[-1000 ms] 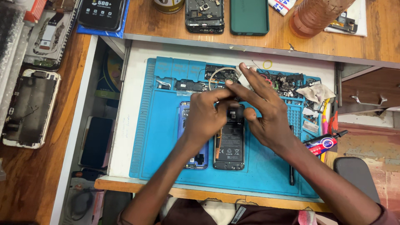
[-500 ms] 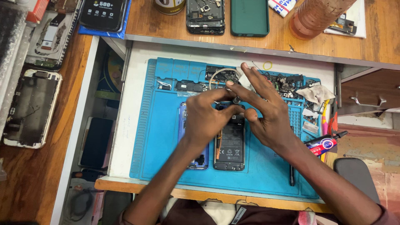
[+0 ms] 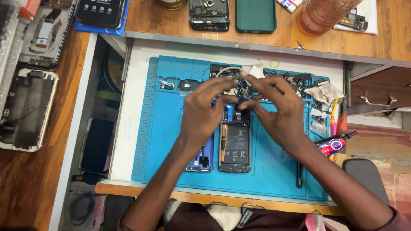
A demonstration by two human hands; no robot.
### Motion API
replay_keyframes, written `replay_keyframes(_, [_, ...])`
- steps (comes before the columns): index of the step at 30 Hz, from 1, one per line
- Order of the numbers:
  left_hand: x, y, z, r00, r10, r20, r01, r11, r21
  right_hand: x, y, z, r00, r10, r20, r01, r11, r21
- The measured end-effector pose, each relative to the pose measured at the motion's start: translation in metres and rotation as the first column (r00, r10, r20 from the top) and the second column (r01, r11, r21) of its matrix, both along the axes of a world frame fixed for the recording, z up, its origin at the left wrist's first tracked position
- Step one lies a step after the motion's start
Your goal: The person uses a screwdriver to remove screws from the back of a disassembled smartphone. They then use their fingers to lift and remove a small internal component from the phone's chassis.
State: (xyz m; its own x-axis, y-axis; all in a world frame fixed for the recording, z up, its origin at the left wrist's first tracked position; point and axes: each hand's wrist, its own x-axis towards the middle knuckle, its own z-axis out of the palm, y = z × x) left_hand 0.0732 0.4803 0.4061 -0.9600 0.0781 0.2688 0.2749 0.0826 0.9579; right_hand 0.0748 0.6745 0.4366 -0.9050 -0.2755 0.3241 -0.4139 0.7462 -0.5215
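An opened phone (image 3: 234, 143) with its black battery showing lies on the blue repair mat (image 3: 162, 128). Beside it, partly under my left wrist, lies a blue back cover (image 3: 201, 160). My left hand (image 3: 203, 113) and my right hand (image 3: 276, 111) meet just above the phone's top end. Their fingertips pinch a small dark part (image 3: 245, 102) between them. What exactly the part is cannot be made out.
Small loose parts and a crumpled cloth (image 3: 325, 92) fill the mat's far right compartments. A black tool (image 3: 299, 173) lies at the mat's right. On the wooden shelf behind stand a green phone case (image 3: 255, 15), a stripped phone frame (image 3: 209, 13) and an orange bottle (image 3: 321, 15). Old phones (image 3: 25, 109) lie left.
Both hands have lifted slightly off the phone and moved toward its top end, uncovering the blue camera area; the fingertips now hold a small dark part above it.
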Motion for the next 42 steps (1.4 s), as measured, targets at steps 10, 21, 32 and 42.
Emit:
replay_keyframes(10, [-0.003, -0.001, -0.005, 0.966, 0.191, -0.174, -0.221, 0.96, -0.174, -0.008, 0.003, -0.003, 0.988, 0.148, 0.042, -0.134, 0.964, -0.228])
replay_keyframes(21, [-0.004, 0.0, -0.006, 0.978, 0.146, -0.148, -0.172, 0.968, -0.181, -0.011, 0.001, -0.005, 0.962, 0.235, 0.137, -0.189, 0.94, -0.284])
replay_keyframes(32, [-0.005, -0.002, -0.01, 0.977, 0.115, -0.177, -0.147, 0.973, -0.177, -0.01, -0.009, -0.009, 0.972, 0.224, -0.068, -0.23, 0.966, -0.116])
replay_keyframes(42, [-0.003, -0.002, -0.017, 0.987, 0.115, -0.112, -0.14, 0.959, -0.246, -0.012, -0.004, -0.014, 0.955, 0.289, 0.071, -0.259, 0.924, -0.281])
